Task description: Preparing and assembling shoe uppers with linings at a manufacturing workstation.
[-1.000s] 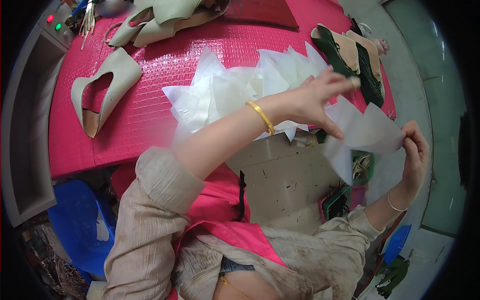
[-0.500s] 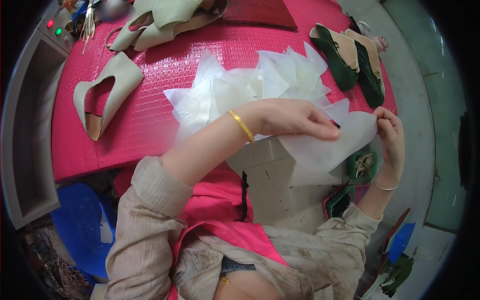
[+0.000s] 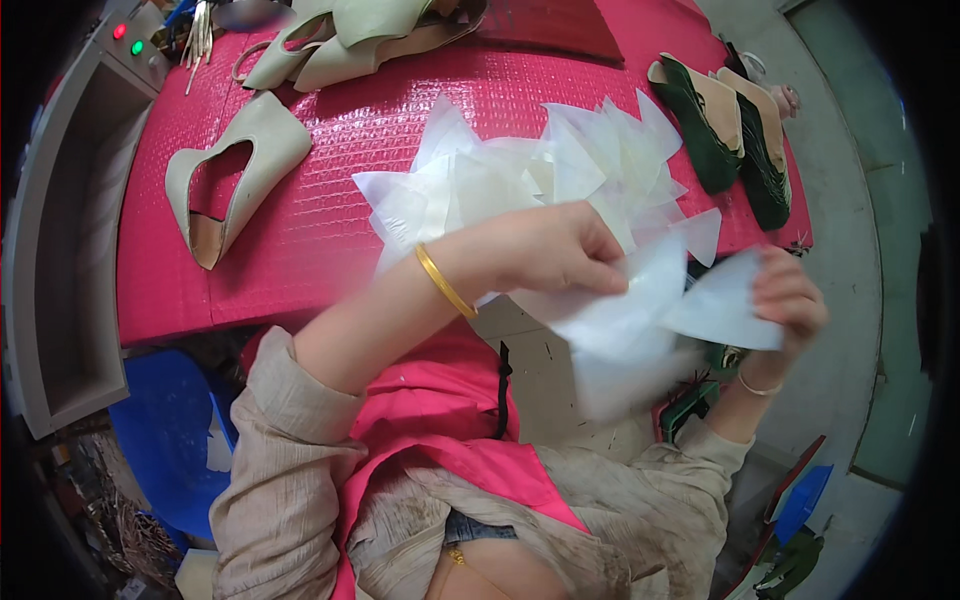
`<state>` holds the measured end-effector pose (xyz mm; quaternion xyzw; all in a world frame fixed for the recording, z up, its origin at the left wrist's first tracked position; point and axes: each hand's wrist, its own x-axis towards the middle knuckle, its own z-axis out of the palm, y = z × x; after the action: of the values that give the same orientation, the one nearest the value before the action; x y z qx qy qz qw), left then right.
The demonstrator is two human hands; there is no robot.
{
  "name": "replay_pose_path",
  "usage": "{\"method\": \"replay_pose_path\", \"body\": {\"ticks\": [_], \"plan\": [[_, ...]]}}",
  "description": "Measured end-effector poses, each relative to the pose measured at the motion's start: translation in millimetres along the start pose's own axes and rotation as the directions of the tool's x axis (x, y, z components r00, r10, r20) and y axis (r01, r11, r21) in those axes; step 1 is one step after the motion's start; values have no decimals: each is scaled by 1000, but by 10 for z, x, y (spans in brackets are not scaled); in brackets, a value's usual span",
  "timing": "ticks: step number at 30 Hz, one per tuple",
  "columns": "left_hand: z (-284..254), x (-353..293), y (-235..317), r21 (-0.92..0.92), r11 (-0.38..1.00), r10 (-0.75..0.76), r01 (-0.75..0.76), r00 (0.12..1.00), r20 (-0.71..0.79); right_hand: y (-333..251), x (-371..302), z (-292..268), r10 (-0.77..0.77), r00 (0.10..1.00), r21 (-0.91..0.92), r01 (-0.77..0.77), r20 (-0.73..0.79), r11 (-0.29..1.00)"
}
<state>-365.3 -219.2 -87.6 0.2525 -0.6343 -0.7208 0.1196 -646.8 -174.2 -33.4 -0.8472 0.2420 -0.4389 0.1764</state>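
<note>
White sheets (image 3: pixel 640 305): thin, translucent, sharp pointed corners

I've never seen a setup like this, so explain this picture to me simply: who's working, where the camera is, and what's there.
There's no machine, just a person's bare left hand and right hand. The camera is worn on their head, looking down; its wide lens bends straight edges. Both hands hold thin white sheets; blur hides how many. On the pink table lie a pile of similar sheets, cream shoe parts and dark green shoe parts.
</note>
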Motion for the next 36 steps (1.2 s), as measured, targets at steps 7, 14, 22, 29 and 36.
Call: {"method": "replay_pose_path", "body": {"ticks": [7,14,22,29,36], "plan": [[-458,-36,-230,-515,839,-54,-174,916,-397,-121,-937,-1052,296,759,631,188,-580,753],[-645,744,-569,417,861,363,290,223,-905,171,-387,139,452,809,516,-222,-375,827],[-1709,-1804,-346,715,608,741,344,76,-667,374,-424,795,691,714,628,-591,116,506],[-2675,-3004,-965,-447,852,-517,272,304,-800,95,746,2131,577,598,576,-778,556,251],[-1320,-2889,-640,-300,950,-186,-93,603,-776,-143,1290,2524,297,651,654,-749,699,101]]}}
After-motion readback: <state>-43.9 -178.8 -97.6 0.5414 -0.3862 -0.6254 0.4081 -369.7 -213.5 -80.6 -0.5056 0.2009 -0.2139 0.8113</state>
